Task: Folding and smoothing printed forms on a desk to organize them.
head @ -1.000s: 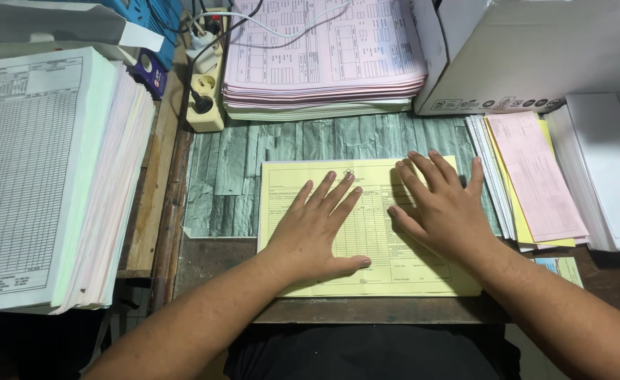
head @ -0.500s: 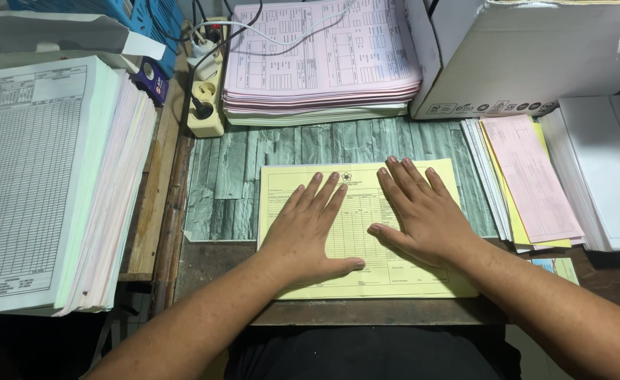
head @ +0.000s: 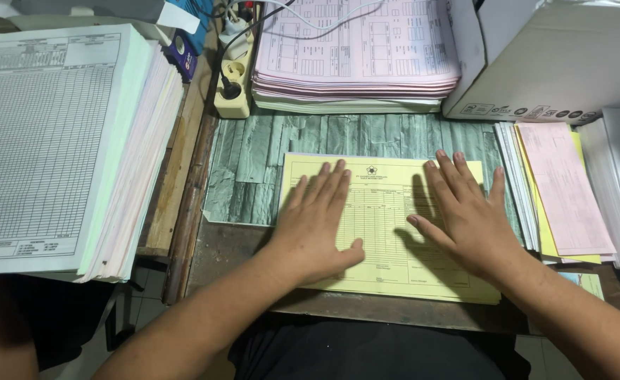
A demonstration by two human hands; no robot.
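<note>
Your left hand (head: 317, 225) and right hand (head: 465, 218) lie flat, fingers spread, gripping nothing, pressing the yellow form (head: 384, 225) square against the desk (head: 254, 162) so it stays put; perhaps more sheets lie beneath, beside the stack of pink forms (head: 563, 190)

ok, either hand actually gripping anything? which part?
Nothing gripped. Left hand and right hand lie flat, fingers spread, palms down on the yellow form, pressing its middle against the desk.
</note>
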